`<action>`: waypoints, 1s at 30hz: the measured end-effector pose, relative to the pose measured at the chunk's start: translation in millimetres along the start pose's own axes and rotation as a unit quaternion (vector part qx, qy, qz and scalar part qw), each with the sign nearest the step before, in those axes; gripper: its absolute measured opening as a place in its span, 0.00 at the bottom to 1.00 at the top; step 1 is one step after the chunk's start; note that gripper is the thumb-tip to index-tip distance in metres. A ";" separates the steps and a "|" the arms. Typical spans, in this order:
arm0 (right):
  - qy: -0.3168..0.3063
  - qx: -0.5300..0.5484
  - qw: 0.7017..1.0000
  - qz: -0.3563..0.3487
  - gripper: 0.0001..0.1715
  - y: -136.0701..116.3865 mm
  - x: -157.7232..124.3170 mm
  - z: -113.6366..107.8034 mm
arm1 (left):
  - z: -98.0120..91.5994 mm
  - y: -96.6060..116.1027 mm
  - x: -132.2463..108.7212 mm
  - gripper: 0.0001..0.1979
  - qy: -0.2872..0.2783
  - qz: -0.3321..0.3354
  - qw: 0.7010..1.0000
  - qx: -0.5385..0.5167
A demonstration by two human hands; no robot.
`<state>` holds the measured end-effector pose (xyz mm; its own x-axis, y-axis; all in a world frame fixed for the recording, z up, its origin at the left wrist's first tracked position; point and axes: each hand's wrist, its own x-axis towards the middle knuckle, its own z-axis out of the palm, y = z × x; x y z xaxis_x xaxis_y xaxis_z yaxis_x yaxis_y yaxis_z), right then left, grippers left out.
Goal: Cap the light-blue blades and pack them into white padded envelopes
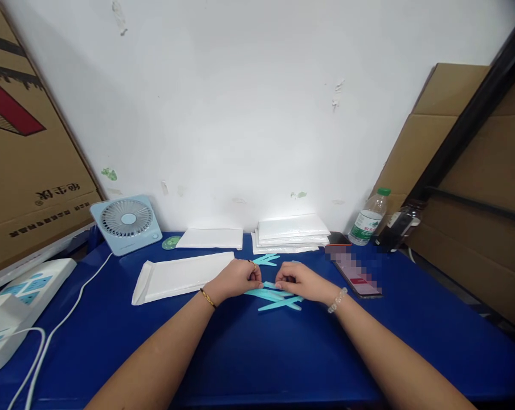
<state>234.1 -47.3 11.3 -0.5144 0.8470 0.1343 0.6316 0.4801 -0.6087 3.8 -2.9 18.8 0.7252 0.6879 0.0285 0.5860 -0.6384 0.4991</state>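
Several slim light-blue plastic sticks (278,304), with the look of eyebrow razors, lie crossed over one another on the blue table. Above this loose pile, my left hand (244,277) pinches the left end of one light-blue stick (270,285). My right hand (298,280) is closed by the same stick's right end, thumb and forefinger together. The fingers cover much of the stick, so its exact shape is hidden. A few more light-blue sticks (266,260) rest just behind the hands. Left of my left hand lies a white padded envelope (176,276), partly under the wrist.
White envelopes (291,228) are stacked against the wall, beside another white envelope (210,238). A phone (355,270), water bottle (368,219) and dark bottle (398,228) stand right. At left are a fan (127,222), its cable and a power strip (31,296).
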 end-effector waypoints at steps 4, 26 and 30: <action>0.021 -0.019 1.000 -0.013 0.18 -2.2 1.7 0.1 | -2.2 2.4 1.6 0.14 0.027 -0.004 1.000 -0.001; -0.043 -0.037 0.996 0.061 0.10 18.2 -15.4 -25.9 | 13.4 3.9 8.5 0.08 0.038 0.040 0.993 0.100; -0.056 -0.054 0.996 0.032 0.08 18.7 -13.1 -21.6 | 15.4 3.7 11.1 0.09 0.030 0.013 0.995 0.090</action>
<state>265.2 -44.4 15.1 -0.5288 0.8487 0.0067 0.7203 0.4529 -0.5254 19.6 -3.0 7.6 0.7216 0.6858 0.0948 0.6261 -0.7048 0.3336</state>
